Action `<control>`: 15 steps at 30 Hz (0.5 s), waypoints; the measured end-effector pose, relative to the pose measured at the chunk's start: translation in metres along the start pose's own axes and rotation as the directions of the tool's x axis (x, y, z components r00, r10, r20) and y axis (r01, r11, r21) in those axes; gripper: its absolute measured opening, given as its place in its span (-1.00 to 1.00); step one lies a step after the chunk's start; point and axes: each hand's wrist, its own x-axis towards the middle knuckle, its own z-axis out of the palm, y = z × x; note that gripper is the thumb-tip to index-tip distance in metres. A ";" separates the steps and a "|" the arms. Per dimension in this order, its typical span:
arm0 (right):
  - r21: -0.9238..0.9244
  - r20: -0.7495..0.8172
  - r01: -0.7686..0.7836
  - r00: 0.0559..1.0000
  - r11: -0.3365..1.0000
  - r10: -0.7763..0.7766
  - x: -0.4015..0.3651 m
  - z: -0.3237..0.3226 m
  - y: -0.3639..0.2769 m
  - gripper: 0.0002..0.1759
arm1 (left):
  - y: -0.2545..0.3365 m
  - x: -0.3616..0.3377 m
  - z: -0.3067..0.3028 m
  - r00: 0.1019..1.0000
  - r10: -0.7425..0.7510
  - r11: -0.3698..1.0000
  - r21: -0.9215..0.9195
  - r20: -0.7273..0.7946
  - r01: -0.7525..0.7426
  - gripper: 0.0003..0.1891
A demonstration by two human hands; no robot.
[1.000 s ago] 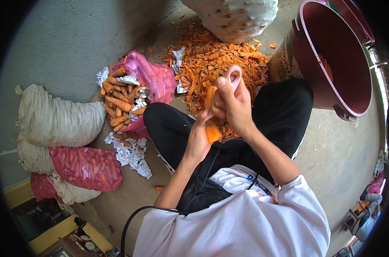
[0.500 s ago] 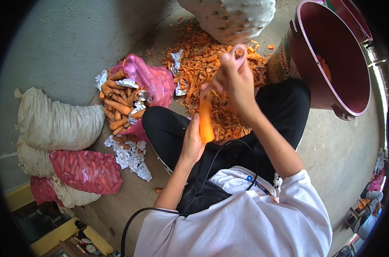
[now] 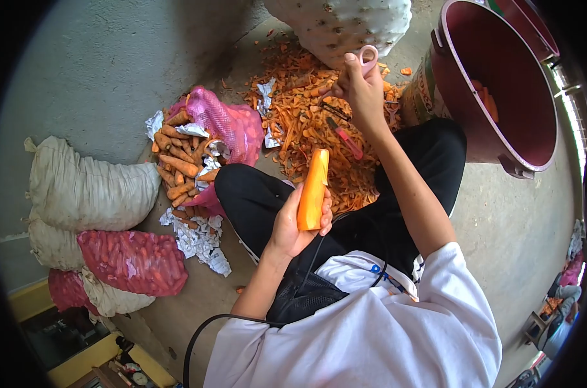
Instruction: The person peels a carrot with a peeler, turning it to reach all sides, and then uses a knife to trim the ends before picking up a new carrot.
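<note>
- Left hand (image 3: 287, 224): gripped the carrot (image 3: 313, 191) round its lower part. The carrot was tilted slightly at the centre of the frame, upper end free.
- Right hand (image 3: 363, 97): closed on a pink ring-handled tool (image 3: 375, 59) at upper centre, well apart from the carrot. The tool's working end could not be made out.
- Change: half a second earlier, the right hand was at the carrot's upper end; it had since separated upward, leaving the bare orange surface exposed. This suggested that a peeling stroke had been completed.
- Upper centre: a red-handled tool (image 3: 350, 141) lay on the peelings (image 3: 293, 107).
- Left of centre: rough-skinned carrots (image 3: 180, 165) lay beside a pink net bag (image 3: 224, 123).
- Upper right: a maroon bucket (image 3: 494, 39) contained several orange pieces (image 3: 487, 103).
</note>
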 end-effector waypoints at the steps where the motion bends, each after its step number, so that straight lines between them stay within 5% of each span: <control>1: 0.026 0.019 -0.032 0.999 0.999 0.032 -0.007 0.005 -0.006 -0.75 | 0.001 0.002 -0.002 1.000 -0.005 1.000 -0.026 -0.002 0.005 -0.52; 8: 0.277 0.056 -0.352 0.935 0.894 0.351 -0.096 0.053 -0.050 -0.77 | 0.001 0.013 -0.007 0.989 0.122 0.990 0.088 -0.085 -0.114 -0.53; 11: 0.228 0.127 -0.363 0.931 0.903 0.342 -0.111 0.052 -0.040 -0.79 | 0.000 0.011 -0.001 0.980 0.141 0.989 0.075 -0.143 -0.131 -0.60; 15: 0.155 0.092 -0.293 0.955 0.943 0.281 -0.096 0.040 -0.031 -0.75 | -0.002 0.007 -0.006 0.998 0.060 0.993 0.100 -0.026 -0.057 -0.58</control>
